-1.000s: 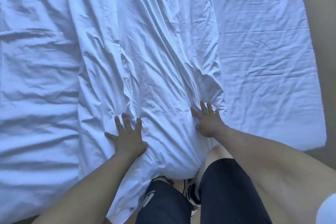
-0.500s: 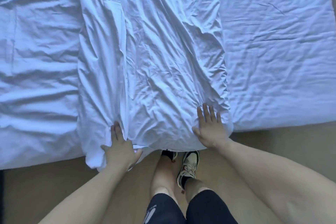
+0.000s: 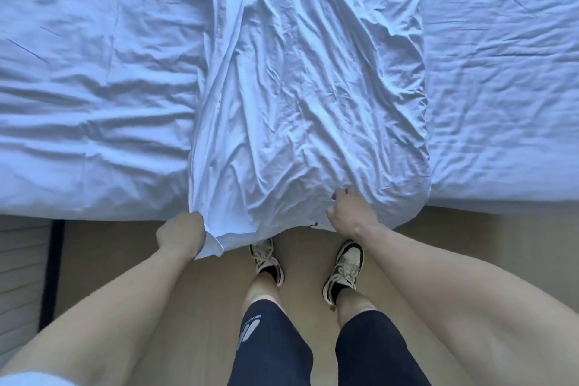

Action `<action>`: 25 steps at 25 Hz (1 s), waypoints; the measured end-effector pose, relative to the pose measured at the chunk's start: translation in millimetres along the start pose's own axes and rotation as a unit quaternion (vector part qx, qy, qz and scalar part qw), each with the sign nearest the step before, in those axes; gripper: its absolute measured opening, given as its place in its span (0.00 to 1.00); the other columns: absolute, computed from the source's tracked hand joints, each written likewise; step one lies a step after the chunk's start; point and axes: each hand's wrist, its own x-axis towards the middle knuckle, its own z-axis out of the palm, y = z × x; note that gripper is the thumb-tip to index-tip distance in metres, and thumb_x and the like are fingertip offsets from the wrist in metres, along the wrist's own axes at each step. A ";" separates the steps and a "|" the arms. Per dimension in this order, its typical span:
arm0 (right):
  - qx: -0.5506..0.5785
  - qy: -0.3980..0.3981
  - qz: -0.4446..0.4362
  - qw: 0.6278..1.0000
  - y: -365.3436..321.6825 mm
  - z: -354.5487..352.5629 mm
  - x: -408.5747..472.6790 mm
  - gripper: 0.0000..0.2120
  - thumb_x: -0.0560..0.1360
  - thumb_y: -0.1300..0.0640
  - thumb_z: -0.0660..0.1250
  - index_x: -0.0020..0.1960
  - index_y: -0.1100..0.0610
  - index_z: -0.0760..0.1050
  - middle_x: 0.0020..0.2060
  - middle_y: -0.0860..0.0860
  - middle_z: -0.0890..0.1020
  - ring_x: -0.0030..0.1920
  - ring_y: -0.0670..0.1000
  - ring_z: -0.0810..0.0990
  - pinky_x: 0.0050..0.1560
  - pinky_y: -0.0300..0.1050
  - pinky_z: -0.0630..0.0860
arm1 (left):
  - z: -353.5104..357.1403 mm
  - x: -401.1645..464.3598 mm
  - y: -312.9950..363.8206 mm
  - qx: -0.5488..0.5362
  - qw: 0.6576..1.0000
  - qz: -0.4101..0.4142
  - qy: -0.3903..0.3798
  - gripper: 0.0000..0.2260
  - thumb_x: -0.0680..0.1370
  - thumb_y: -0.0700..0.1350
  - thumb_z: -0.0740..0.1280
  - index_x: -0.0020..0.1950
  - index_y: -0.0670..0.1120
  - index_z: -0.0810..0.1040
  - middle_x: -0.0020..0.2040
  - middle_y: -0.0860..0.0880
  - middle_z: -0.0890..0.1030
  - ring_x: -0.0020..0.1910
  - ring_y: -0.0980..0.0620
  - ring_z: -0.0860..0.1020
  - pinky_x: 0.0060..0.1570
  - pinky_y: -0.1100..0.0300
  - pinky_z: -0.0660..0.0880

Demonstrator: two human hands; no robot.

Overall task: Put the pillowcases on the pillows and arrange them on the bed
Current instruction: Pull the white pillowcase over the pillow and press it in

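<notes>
The pillowcase (image 3: 313,97) holds the pillow, bulging on the bed (image 3: 94,88). Left hand (image 3: 180,236) grips its loose open end; right hand (image 3: 349,213) pinches the hem beside it.

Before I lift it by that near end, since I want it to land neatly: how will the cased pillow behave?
The pillow will probably sag and fold, not stay flat: its case is deeply creased and soft. The loose pillowcase edge bunched in the left hand will likely hang limp. The right hand curls on its end; a one-sided grip may let the filling slump.
</notes>
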 end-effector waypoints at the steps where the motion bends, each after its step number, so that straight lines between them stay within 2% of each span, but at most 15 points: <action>1: 0.019 -0.014 -0.020 1.000 -24.4 4.0 0.6 0.21 0.81 0.53 0.58 0.71 0.60 0.69 0.69 0.58 0.69 0.65 0.59 0.73 0.62 0.53 0.74 | 11.4 1.7 -1.6 0.024 0.999 0.034 0.033 0.12 0.78 0.43 0.65 0.61 0.46 0.77 0.59 0.42 0.77 0.58 0.40 0.76 0.49 0.52 0.73; 3: 0.059 -0.034 -0.042 0.997 -68.0 15.1 2.1 0.22 0.82 0.53 0.58 0.74 0.59 0.68 0.72 0.56 0.68 0.68 0.57 0.72 0.64 0.50 0.73 | 39.4 2.3 10.7 0.043 0.984 0.139 0.099 0.21 0.74 0.46 0.69 0.67 0.49 0.76 0.61 0.33 0.75 0.63 0.34 0.74 0.55 0.42 0.74; 4: 0.070 -0.041 -0.039 0.996 -90.6 23.4 3.5 0.22 0.82 0.54 0.59 0.74 0.60 0.67 0.73 0.56 0.68 0.69 0.57 0.72 0.64 0.49 0.72 | 52.9 -1.0 19.1 0.044 0.975 0.189 0.110 0.27 0.75 0.47 0.67 0.75 0.52 0.70 0.68 0.29 0.70 0.70 0.31 0.68 0.61 0.35 0.70; 5: 0.073 -0.046 -0.032 0.996 -112.6 31.4 4.2 0.23 0.82 0.54 0.59 0.75 0.60 0.66 0.74 0.57 0.68 0.70 0.58 0.71 0.65 0.49 0.71 | 62.8 -7.1 28.6 0.035 0.975 0.208 0.075 0.32 0.78 0.48 0.62 0.81 0.56 0.58 0.75 0.27 0.59 0.76 0.30 0.57 0.69 0.33 0.62; 6: 0.070 -0.051 -0.021 0.996 -134.4 38.5 4.4 0.23 0.82 0.54 0.60 0.75 0.61 0.66 0.73 0.58 0.68 0.70 0.59 0.71 0.66 0.49 0.70 | 70.2 -13.6 35.0 0.023 0.976 0.214 0.029 0.33 0.80 0.48 0.59 0.83 0.57 0.48 0.79 0.29 0.48 0.79 0.31 0.47 0.74 0.34 0.53; 7: 0.063 -0.060 -0.009 0.996 -156.8 44.2 2.3 0.24 0.82 0.54 0.61 0.75 0.61 0.65 0.73 0.59 0.69 0.70 0.60 0.71 0.67 0.50 0.70 | 72.3 -22.5 36.5 0.013 0.976 0.219 -0.008 0.33 0.81 0.50 0.57 0.83 0.57 0.44 0.80 0.31 0.42 0.80 0.34 0.42 0.75 0.36 0.49; 8: 0.053 -0.069 0.001 0.996 -178.3 49.1 -0.3 0.24 0.82 0.53 0.60 0.75 0.62 0.66 0.72 0.60 0.70 0.70 0.60 0.71 0.67 0.50 0.70 | 71.1 -30.3 33.8 -0.002 0.972 0.231 -0.031 0.32 0.81 0.51 0.56 0.83 0.58 0.45 0.81 0.33 0.41 0.81 0.36 0.41 0.76 0.37 0.48; 9: 0.043 -0.072 0.006 0.996 -199.1 52.1 -4.0 0.24 0.82 0.53 0.60 0.74 0.63 0.66 0.71 0.61 0.71 0.69 0.61 0.72 0.66 0.51 0.70 | 67.0 -36.3 24.5 -0.022 0.968 0.247 -0.047 0.31 0.82 0.52 0.56 0.83 0.58 0.47 0.82 0.36 0.43 0.81 0.38 0.43 0.75 0.38 0.51; 10: 0.043 -0.073 0.015 0.996 -216.1 55.9 -7.4 0.23 0.82 0.52 0.59 0.73 0.63 0.67 0.70 0.61 0.71 0.68 0.60 0.73 0.66 0.52 0.71 | 62.3 -39.0 12.0 -0.040 0.963 0.264 -0.045 0.29 0.82 0.51 0.56 0.82 0.57 0.51 0.82 0.38 0.50 0.81 0.39 0.50 0.73 0.41 0.57; 12: 0.032 -0.062 0.014 0.997 -245.7 58.3 -16.6 0.24 0.82 0.50 0.57 0.73 0.62 0.66 0.72 0.60 0.69 0.69 0.59 0.72 0.68 0.53 0.70 | 43.4 -38.8 -19.7 -0.080 0.962 0.261 -0.011 0.27 0.81 0.50 0.58 0.80 0.54 0.57 0.73 0.43 0.67 0.72 0.40 0.66 0.63 0.47 0.66; 13: 0.016 -0.054 0.002 0.998 -262.2 58.1 -23.6 0.25 0.83 0.49 0.57 0.76 0.61 0.63 0.75 0.59 0.66 0.72 0.59 0.68 0.71 0.54 0.67 | 32.3 -36.3 -41.7 -0.106 0.963 0.246 0.003 0.26 0.81 0.50 0.58 0.79 0.52 0.59 0.69 0.44 0.71 0.68 0.41 0.70 0.60 0.47 0.68; 15: -0.031 -0.046 -0.017 0.998 -289.5 56.2 -37.7 0.29 0.83 0.47 0.55 0.80 0.58 0.56 0.80 0.57 0.56 0.79 0.58 0.58 0.77 0.56 0.59 | 14.9 -30.9 -84.2 -0.144 0.968 0.204 0.008 0.26 0.81 0.50 0.58 0.79 0.48 0.59 0.69 0.43 0.72 0.66 0.41 0.71 0.61 0.47 0.69; 17: -0.077 -0.045 -0.033 0.995 -313.5 53.1 -48.1 0.29 0.84 0.46 0.54 0.81 0.56 0.53 0.82 0.56 0.52 0.81 0.57 0.53 0.78 0.58 0.56 | 3.3 -22.5 -126.8 -0.176 0.972 0.157 0.008 0.25 0.81 0.50 0.58 0.77 0.46 0.60 0.70 0.42 0.72 0.67 0.41 0.71 0.61 0.46 0.69; 21: -0.134 -0.052 -0.089 0.986 -362.0 51.9 -49.8 0.28 0.84 0.46 0.56 0.81 0.55 0.56 0.81 0.58 0.53 0.81 0.60 0.50 0.78 0.60 0.55 | -14.4 -14.1 -200.3 -0.237 0.969 0.069 -0.003 0.23 0.82 0.51 0.56 0.75 0.44 0.64 0.70 0.41 0.72 0.68 0.40 0.71 0.62 0.45 0.69; 25: -0.180 -0.060 -0.159 0.969 -431.8 59.2 -39.3 0.28 0.83 0.45 0.56 0.80 0.54 0.58 0.80 0.57 0.56 0.80 0.60 0.51 0.77 0.60 0.56 | -7.2 -9.8 -277.4 -0.314 0.948 -0.042 0.003 0.22 0.81 0.51 0.56 0.74 0.44 0.66 0.70 0.41 0.72 0.67 0.41 0.71 0.63 0.46 0.70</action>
